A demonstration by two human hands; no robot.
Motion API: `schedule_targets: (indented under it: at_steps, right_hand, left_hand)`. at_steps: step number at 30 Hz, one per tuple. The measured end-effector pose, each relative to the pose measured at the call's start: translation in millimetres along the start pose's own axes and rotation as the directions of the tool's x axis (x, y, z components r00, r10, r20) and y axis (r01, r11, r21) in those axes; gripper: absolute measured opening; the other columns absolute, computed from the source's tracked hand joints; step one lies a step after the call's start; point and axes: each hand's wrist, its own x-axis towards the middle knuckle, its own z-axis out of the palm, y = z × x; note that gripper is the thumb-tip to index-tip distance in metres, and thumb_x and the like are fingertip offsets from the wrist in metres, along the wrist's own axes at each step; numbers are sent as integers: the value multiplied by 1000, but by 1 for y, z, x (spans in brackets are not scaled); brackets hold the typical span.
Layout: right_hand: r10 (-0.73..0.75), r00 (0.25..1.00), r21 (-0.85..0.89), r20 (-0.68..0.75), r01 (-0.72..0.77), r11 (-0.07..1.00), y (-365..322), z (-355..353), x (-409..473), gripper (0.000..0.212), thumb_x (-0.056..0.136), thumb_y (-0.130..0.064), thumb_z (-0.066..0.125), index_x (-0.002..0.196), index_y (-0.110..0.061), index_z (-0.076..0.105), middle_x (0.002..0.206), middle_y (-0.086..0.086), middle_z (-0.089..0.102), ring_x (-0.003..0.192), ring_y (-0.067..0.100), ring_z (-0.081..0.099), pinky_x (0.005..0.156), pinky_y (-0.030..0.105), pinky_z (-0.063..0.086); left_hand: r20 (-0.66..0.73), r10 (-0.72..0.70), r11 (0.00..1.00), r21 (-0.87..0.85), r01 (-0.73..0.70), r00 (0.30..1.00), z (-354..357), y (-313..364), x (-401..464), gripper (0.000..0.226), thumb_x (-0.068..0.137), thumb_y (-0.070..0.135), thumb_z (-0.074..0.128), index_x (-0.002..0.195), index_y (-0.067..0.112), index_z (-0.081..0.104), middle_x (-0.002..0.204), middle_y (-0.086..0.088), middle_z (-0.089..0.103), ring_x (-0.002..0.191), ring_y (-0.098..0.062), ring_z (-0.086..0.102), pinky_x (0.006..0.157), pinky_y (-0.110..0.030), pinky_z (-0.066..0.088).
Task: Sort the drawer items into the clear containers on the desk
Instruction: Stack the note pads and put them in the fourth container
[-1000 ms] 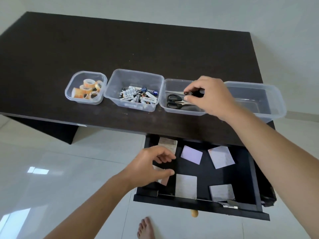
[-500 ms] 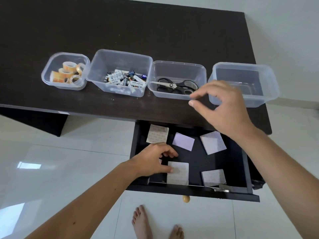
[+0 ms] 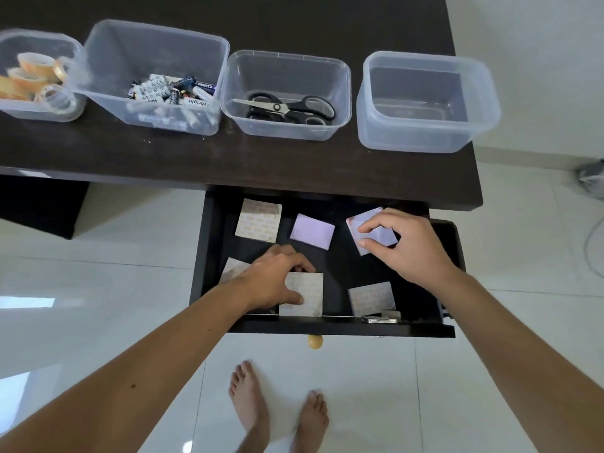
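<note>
The open black drawer [image 3: 327, 329] holds several square sticky-note pads. My left hand [image 3: 273, 282] pinches the front-middle pad [image 3: 309, 294] at its left edge. My right hand [image 3: 405, 243] has its fingers closed around the lilac pad [image 3: 384, 235] at the back right. More pads lie at the back left [image 3: 258, 220], back middle [image 3: 312, 231], front right [image 3: 371, 299] and front left [image 3: 230, 269], the last partly under my left wrist. On the desk stand four clear containers: tape rolls [image 3: 39, 103], batteries [image 3: 108, 106], scissors [image 3: 340, 93], and an empty one [image 3: 369, 125].
The dark desk [image 3: 294, 168] edge overhangs the drawer's back. A small metal item [image 3: 382, 318] lies in the drawer's front right corner. A yellow knob [image 3: 314, 341] sticks out of the drawer front. My bare feet [image 3: 277, 407] stand on white tiles below.
My right hand left the scissors container, came down into the drawer and closed on the back-right pad. My left hand shifted right onto the front-middle pad. The view tilted down.
</note>
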Motion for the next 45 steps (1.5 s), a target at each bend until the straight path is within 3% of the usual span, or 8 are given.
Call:
schedule_targets:
  at_steps: [10, 15, 21, 28, 31, 35, 40, 45]
  right_hand:
    - [203, 910, -343, 361, -73, 936, 12, 14, 28, 74, 85, -7, 82, 149, -32, 55, 162, -8, 38, 140, 29, 47, 114, 38, 40]
    - [238, 900, -383, 365, -88, 920, 17, 19, 29, 90, 74, -22, 94, 151, -36, 49, 150, -11, 44, 155, 34, 30, 127, 52, 28]
    - [240, 881, -433, 408, -45, 900, 5, 21, 16, 100, 72, -41, 94, 156, -26, 44, 139, -15, 40, 139, 13, 28, 102, 47, 53]
    - [110, 906, -457, 410, 99, 884, 3, 20, 14, 70, 69, -47, 93, 126, -46, 51, 121, -12, 42, 118, 17, 39, 102, 38, 38]
    - [129, 890, -283, 437, 0, 959, 1, 16, 11, 48, 84, -32, 85, 116, -45, 52, 114, -15, 52, 113, 14, 52, 95, 42, 50]
    - [134, 909, -147, 395, -81, 986, 3, 18, 7, 33, 93, -23, 78, 111, -45, 60, 109, -17, 51, 110, 7, 53, 91, 32, 45]
    - [115, 920, -84, 375, -90, 992, 3, 18, 2, 29, 93, -21, 78, 103, -43, 62, 119, -18, 43, 114, 7, 53, 93, 28, 45]
    - [137, 917, 72, 376, -176, 982, -14, 6, 1, 26, 95, -23, 77, 104, -39, 58, 97, -14, 70, 90, 16, 66, 84, 39, 54]
  left_hand:
    - [27, 15, 974, -227, -9, 1000, -5, 5, -12, 44, 84, 14, 87, 110, 39, 61, 106, 10, 68, 101, -10, 66, 85, -28, 59]
    - [3, 48, 955, -293, -45, 999, -5, 1, -12, 41, 89, 12, 82, 108, 43, 64, 108, 5, 69, 103, -13, 68, 86, -37, 63]
    - [-79, 34, 898, -435, -65, 996, -8, -1, -13, 36, 94, 12, 78, 112, 42, 68, 118, 14, 69, 113, -11, 66, 88, -30, 64]
    - [-84, -32, 765, -643, -30, 996, -22, -4, -26, 35, 102, 10, 68, 123, 38, 68, 128, 4, 66, 117, -24, 70, 74, -46, 68]
    - [-82, -59, 771, -637, -7, 995, -24, -4, -34, 35, 103, 13, 67, 126, 39, 66, 125, 3, 67, 101, -22, 74, 62, -33, 66]
    - [-80, -88, 803, -595, 24, 993, -18, -9, -38, 33, 103, 21, 68, 125, 44, 63, 122, 2, 70, 72, -23, 78, 51, -25, 57]
    - [-142, -72, 704, -709, -50, 987, -16, -13, -34, 36, 101, 10, 69, 123, 38, 68, 127, 0, 68, 113, -26, 73, 69, -42, 67]
    - [-149, -70, 685, -726, -61, 986, -16, -15, -32, 36, 101, 8, 69, 123, 36, 69, 127, 0, 68, 115, -24, 72, 71, -43, 67]
